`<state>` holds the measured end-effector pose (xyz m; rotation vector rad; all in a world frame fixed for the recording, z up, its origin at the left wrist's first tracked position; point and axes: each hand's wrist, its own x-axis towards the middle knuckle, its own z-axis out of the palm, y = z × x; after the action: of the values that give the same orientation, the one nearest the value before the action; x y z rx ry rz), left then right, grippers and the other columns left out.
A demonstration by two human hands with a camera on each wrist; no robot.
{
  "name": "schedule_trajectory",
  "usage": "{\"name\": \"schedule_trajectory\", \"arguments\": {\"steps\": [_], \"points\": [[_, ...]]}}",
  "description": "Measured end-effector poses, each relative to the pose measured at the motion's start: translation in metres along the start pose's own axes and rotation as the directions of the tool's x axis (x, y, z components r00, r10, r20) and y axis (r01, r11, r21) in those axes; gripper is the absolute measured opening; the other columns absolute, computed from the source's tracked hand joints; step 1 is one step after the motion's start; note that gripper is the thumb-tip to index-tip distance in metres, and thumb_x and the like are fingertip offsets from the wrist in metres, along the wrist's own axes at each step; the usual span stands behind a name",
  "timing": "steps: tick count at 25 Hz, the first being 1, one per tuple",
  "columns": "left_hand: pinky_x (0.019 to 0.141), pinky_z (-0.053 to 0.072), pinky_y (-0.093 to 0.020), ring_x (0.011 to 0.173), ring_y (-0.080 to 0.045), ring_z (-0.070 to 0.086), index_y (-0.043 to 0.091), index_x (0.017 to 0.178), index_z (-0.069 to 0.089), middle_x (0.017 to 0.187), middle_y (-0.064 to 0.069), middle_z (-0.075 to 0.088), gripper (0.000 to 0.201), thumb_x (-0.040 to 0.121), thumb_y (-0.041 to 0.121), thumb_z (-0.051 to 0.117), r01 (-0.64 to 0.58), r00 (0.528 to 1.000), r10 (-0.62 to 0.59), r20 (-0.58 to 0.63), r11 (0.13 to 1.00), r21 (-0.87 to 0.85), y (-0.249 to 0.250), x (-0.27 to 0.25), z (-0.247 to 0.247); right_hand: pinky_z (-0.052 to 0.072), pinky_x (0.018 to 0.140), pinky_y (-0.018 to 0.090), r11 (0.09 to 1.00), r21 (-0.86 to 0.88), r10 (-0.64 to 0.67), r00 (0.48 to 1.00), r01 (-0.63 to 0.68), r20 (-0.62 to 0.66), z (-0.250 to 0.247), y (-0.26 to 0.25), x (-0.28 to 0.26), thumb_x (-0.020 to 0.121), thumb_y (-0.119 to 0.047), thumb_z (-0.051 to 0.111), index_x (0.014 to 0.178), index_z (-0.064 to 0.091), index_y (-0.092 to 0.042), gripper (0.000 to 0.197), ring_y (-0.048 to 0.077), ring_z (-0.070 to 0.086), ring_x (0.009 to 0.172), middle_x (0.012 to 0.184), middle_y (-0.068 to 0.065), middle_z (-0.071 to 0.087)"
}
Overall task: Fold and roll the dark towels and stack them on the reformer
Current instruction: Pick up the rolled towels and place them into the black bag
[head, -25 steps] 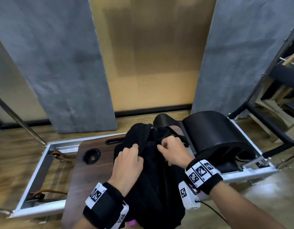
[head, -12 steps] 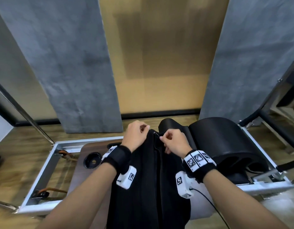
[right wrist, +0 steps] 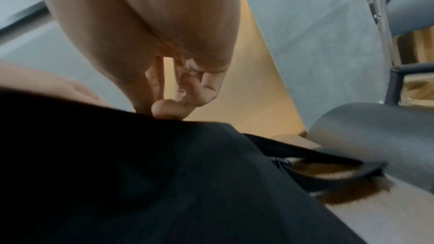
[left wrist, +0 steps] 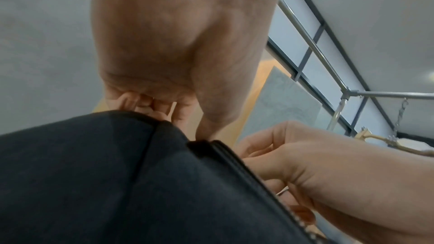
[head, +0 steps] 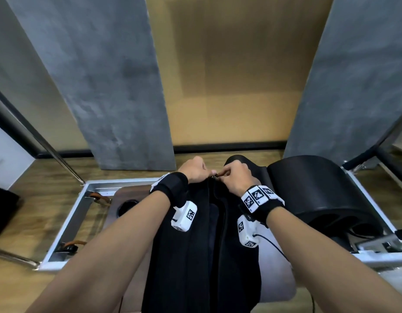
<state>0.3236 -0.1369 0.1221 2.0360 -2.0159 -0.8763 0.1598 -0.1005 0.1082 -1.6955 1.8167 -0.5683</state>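
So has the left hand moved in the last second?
Yes. The left hand has gone up and away from the person, from beside the round hole in the wooden board to the towel's far edge.

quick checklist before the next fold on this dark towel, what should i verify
1. Left hand pinches the dark towel's top edge: ok.
2. Right hand pinches the same edge: ok, thumb and fingers meet on the fabric.
3. Both grips close together at the top: ok.
4. Towel hangs straight, without bunching: ok above; its lower end is out of frame, cannot tell.
5. Bare stretch of the reformer's wooden platform to lay it on: ok at left; under the towel, cannot tell.
6. Towel clear of the black barrel: ok in the head view.
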Motion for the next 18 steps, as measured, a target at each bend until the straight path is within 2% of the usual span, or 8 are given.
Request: {"name": "schedule_trajectory", "arguments": {"steps": [3, 5, 7, 9, 11, 15, 17, 18], "points": [[0.09, 0.056, -0.037, 0.093, -0.029, 0.068, 0.013, 0.085, 0.067, 0.097, -0.012, 0.074, 0.034, 0.096, 0.045, 0.075, 0.043, 0.999, -0.041, 0.011, 0.98, -0.194, -0.004, 0.006, 0.003, 0.061, 0.082, 0.042, 0.99, -0.114, -0.083, 0.996, 0.082, -0.007, -0.011, -0.008, 0.0, 0.09, -0.029, 0.075, 0.074, 0.068, -0.027, 0.018, 0.034, 0.074, 0.084, 0.093, 0.006, 0.076], [0.08, 0.053, -0.035, 0.083, -0.025, 0.061, 0.012, 0.086, 0.066, 0.086, -0.012, 0.065, 0.03, 0.098, 0.039, 0.075, 0.06, 0.998, -0.052, 0.03, 0.938, -0.342, -0.004, 0.006, 0.006, 0.061, 0.083, 0.043, 0.987, -0.117, -0.107, 0.994, 0.107, 0.008, -0.016, -0.013, 0.001, 0.091, -0.021, 0.071, 0.072, 0.064, -0.024, 0.021, 0.035, 0.073, 0.086, 0.093, 0.01, 0.076], [0.074, 0.047, -0.031, 0.079, -0.023, 0.056, 0.01, 0.085, 0.062, 0.083, -0.011, 0.058, 0.032, 0.099, 0.035, 0.074, 0.073, 0.997, -0.06, 0.043, 0.904, -0.421, -0.003, 0.005, 0.006, 0.059, 0.086, 0.043, 0.992, -0.062, -0.114, 0.993, 0.112, -0.023, -0.018, -0.017, 0.004, 0.09, -0.015, 0.068, 0.077, 0.069, -0.019, 0.014, 0.035, 0.07, 0.094, 0.094, 0.012, 0.075], [0.074, 0.046, -0.031, 0.08, -0.023, 0.056, 0.007, 0.086, 0.065, 0.085, -0.013, 0.06, 0.03, 0.1, 0.032, 0.073, 0.075, 0.997, -0.052, 0.064, 0.906, -0.417, -0.002, 0.003, 0.004, 0.057, 0.087, 0.041, 0.993, 0.025, -0.115, 0.991, 0.117, -0.074, -0.018, -0.023, 0.008, 0.087, -0.012, 0.071, 0.081, 0.074, -0.014, 0.007, 0.031, 0.069, 0.094, 0.088, 0.006, 0.074], [0.079, 0.05, -0.034, 0.087, -0.023, 0.059, -0.001, 0.096, 0.074, 0.092, -0.016, 0.066, 0.024, 0.1, 0.023, 0.073, 0.063, 0.996, -0.037, 0.081, 0.937, -0.342, -0.001, 0.002, 0.001, 0.056, 0.086, 0.037, 0.989, 0.052, -0.139, 0.989, 0.141, -0.053, -0.016, -0.027, 0.009, 0.083, -0.01, 0.077, 0.08, 0.074, -0.014, 0.006, 0.027, 0.07, 0.092, 0.082, 0.001, 0.072], [0.074, 0.046, -0.03, 0.086, -0.022, 0.056, -0.004, 0.1, 0.076, 0.09, -0.013, 0.064, 0.016, 0.098, 0.011, 0.072, 0.062, 0.993, -0.033, 0.109, 0.961, -0.27, 0.0, 0.0, -0.003, 0.054, 0.085, 0.034, 0.981, -0.107, -0.16, 0.986, 0.164, 0.043, -0.017, -0.032, 0.006, 0.085, -0.013, 0.077, 0.089, 0.071, -0.014, 0.007, 0.031, 0.065, 0.104, 0.106, 0.013, 0.069], [0.071, 0.044, -0.03, 0.078, -0.022, 0.055, -0.007, 0.097, 0.077, 0.084, -0.012, 0.064, 0.023, 0.099, 0.015, 0.073, 0.067, 0.996, -0.042, 0.081, 0.936, -0.346, 0.001, 0.002, -0.001, 0.056, 0.082, 0.038, 0.966, -0.166, -0.198, 0.98, 0.197, 0.014, -0.021, -0.036, 0.0, 0.088, -0.015, 0.075, 0.089, 0.07, -0.01, 0.007, 0.036, 0.064, 0.104, 0.106, 0.017, 0.067], [0.068, 0.043, -0.029, 0.072, -0.022, 0.054, -0.005, 0.087, 0.077, 0.078, -0.011, 0.062, 0.027, 0.1, 0.018, 0.072, 0.07, 0.997, -0.055, 0.05, 0.926, -0.372, 0.001, 0.002, -0.001, 0.056, 0.081, 0.04, 0.957, -0.185, -0.228, 0.974, 0.224, -0.004, -0.023, -0.04, -0.005, 0.09, -0.015, 0.074, 0.09, 0.069, -0.008, 0.008, 0.038, 0.063, 0.103, 0.104, 0.018, 0.067]]}}
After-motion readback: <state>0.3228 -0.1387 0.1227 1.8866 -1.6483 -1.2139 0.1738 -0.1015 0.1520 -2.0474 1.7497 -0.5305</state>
